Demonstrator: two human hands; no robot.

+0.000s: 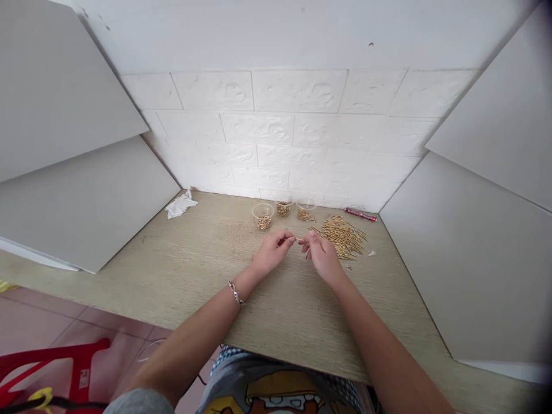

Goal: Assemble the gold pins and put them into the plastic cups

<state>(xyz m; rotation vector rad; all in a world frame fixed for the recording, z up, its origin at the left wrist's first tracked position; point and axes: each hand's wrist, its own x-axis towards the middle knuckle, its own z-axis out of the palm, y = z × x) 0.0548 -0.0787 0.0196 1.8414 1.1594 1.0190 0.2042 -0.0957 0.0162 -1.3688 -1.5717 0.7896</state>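
Our left hand (271,253) and right hand (322,257) pinch one thin pin (299,239). The cups (255,213) hold little; the pile (342,236) is large.

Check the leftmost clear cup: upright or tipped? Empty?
Upright: the leftmost cup stands on the table with its round rim up. Not empty: gold bits cover its bottom only.

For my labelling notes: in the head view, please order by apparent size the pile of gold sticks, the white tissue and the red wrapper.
1. pile of gold sticks
2. white tissue
3. red wrapper: about as long as the tissue, but much thinner.
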